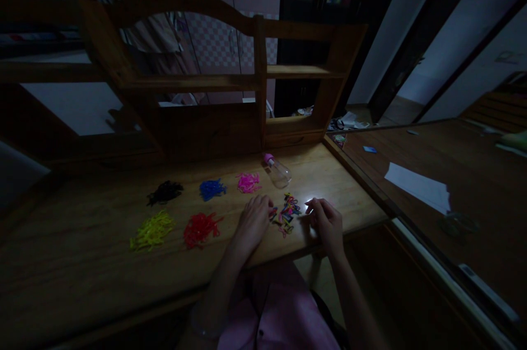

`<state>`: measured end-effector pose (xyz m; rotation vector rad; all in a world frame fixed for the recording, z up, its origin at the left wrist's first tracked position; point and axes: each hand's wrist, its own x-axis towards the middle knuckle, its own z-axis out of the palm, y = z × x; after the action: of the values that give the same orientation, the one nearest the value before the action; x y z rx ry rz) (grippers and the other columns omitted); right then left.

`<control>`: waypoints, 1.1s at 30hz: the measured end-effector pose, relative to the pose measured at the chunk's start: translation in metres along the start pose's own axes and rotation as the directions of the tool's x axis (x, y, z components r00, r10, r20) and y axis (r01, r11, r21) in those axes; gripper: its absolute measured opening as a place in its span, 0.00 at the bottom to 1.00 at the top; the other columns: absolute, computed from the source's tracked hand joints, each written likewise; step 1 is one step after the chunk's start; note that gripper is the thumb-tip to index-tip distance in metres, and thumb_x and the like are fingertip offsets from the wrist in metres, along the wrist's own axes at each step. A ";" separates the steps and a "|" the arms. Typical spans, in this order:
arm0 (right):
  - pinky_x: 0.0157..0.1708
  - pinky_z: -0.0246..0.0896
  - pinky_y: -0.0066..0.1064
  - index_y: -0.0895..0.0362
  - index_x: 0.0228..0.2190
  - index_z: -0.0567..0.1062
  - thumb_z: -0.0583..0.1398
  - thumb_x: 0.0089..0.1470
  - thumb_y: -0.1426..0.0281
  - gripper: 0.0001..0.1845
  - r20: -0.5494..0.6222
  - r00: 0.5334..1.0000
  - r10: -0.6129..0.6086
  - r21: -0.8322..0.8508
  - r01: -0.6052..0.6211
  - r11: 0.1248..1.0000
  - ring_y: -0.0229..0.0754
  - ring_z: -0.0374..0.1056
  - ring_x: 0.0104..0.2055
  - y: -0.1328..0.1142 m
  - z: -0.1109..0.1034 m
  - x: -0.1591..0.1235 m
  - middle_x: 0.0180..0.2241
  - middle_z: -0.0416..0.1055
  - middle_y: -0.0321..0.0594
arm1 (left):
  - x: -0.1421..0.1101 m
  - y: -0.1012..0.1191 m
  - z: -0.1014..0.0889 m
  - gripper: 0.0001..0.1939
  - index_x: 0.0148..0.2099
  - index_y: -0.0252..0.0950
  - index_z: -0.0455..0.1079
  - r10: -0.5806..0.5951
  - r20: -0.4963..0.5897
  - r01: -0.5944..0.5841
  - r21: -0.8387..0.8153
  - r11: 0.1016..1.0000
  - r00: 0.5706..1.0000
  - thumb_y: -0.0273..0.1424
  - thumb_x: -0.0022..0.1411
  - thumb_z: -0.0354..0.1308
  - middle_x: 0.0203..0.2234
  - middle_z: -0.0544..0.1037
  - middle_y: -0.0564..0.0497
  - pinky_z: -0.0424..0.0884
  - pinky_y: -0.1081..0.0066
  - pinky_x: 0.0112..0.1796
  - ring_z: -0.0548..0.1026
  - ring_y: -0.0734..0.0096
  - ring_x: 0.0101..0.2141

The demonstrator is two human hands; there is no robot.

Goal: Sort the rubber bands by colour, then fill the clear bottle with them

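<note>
A small mixed pile of coloured rubber bands lies on the wooden desk between my hands. My left hand rests at the pile's left edge, its fingers curled down by a few bands; whatever they grip is hidden. To the right of the pile, my right hand has thumb and forefinger drawn together just over the desk, and anything between them is too small to make out. Left of my hands lie single-colour heaps: pink bands, blue bands, red bands, black bands and yellow bands.
A clear bottle with a pink top lies on its side behind the mixed pile. A wooden shelf unit rises along the desk's back edge. Right of the desk, a lower brown surface holds white papers and a blue card.
</note>
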<state>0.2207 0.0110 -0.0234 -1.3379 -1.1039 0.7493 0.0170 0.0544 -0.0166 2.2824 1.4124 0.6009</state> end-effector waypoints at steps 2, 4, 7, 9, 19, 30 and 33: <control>0.20 0.52 0.26 0.58 0.31 0.75 0.55 0.60 0.57 0.18 -0.003 1.000 -0.001 -0.007 0.001 1.000 0.33 0.57 0.20 0.001 0.000 0.000 0.24 0.68 0.35 | -0.002 -0.001 0.001 0.03 0.39 0.37 0.64 -0.014 0.005 0.014 0.034 0.999 1.000 0.27 0.65 0.49 0.38 0.70 0.47 0.62 0.65 0.45 0.67 0.62 0.42; 0.20 0.51 0.25 0.58 0.31 0.75 0.55 0.60 0.57 0.18 -0.003 1.000 -0.001 -0.010 0.001 1.000 0.32 0.57 0.20 0.003 0.000 0.000 0.24 0.68 0.35 | -0.003 -0.001 0.002 0.03 0.38 0.37 0.64 -0.031 0.003 0.030 0.077 0.997 1.000 0.27 0.65 0.50 0.38 0.70 0.47 0.62 0.65 0.45 0.67 0.63 0.42; 0.20 0.51 0.25 0.57 0.30 0.75 0.55 0.60 0.57 0.18 -0.005 1.000 0.002 -0.014 -0.002 1.000 0.32 0.57 0.20 0.003 0.000 0.000 0.24 0.67 0.34 | -0.003 0.000 0.003 0.04 0.37 0.37 0.63 -0.039 -0.012 0.040 0.109 0.993 0.999 0.26 0.65 0.49 0.38 0.69 0.47 0.62 0.66 0.45 0.67 0.63 0.42; 0.21 0.51 0.25 0.57 0.30 0.75 0.55 0.60 0.57 0.18 -0.008 1.000 -0.003 -0.025 0.003 1.000 0.32 0.57 0.20 0.002 0.000 0.001 0.23 0.67 0.34 | -0.003 0.000 0.003 0.04 0.36 0.37 0.63 -0.044 -0.027 0.046 0.082 0.996 0.999 0.26 0.66 0.49 0.37 0.69 0.47 0.62 0.66 0.45 0.67 0.63 0.41; 0.21 0.53 0.26 0.58 0.30 0.76 0.55 0.60 0.57 0.19 -0.008 1.000 -0.023 -0.061 0.022 0.998 0.33 0.58 0.21 0.004 0.000 0.001 0.24 0.69 0.36 | 0.000 -0.010 -0.004 0.04 0.34 0.37 0.70 -0.171 -0.043 0.142 -0.382 0.913 0.984 0.31 0.60 0.56 0.31 0.77 0.50 0.66 0.71 0.37 0.74 0.67 0.34; 0.21 0.52 0.26 0.57 0.31 0.75 0.55 0.60 0.56 0.18 -0.005 1.000 -0.002 -0.045 0.002 0.999 0.34 0.57 0.20 0.004 0.001 0.001 0.23 0.68 0.35 | -0.005 -0.010 -0.020 0.05 0.34 0.36 0.77 -0.289 -0.073 0.233 -0.421 0.877 0.955 0.26 0.54 0.60 0.30 0.81 0.50 0.69 0.71 0.36 0.77 0.66 0.32; 0.22 0.52 0.26 0.57 0.31 0.75 0.55 0.60 0.57 0.18 -0.003 1.000 -0.007 -0.050 0.007 0.999 0.34 0.58 0.21 0.004 0.001 0.001 0.23 0.68 0.35 | -0.010 -0.005 -0.020 0.04 0.32 0.37 0.77 -0.270 -0.039 0.242 -0.332 0.912 0.962 0.26 0.54 0.61 0.29 0.80 0.50 0.67 0.70 0.36 0.76 0.66 0.32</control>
<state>0.2205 0.0133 -0.0271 -1.3756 -1.1308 0.7186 -0.0012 0.0494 -0.0039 1.7991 1.4952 0.7869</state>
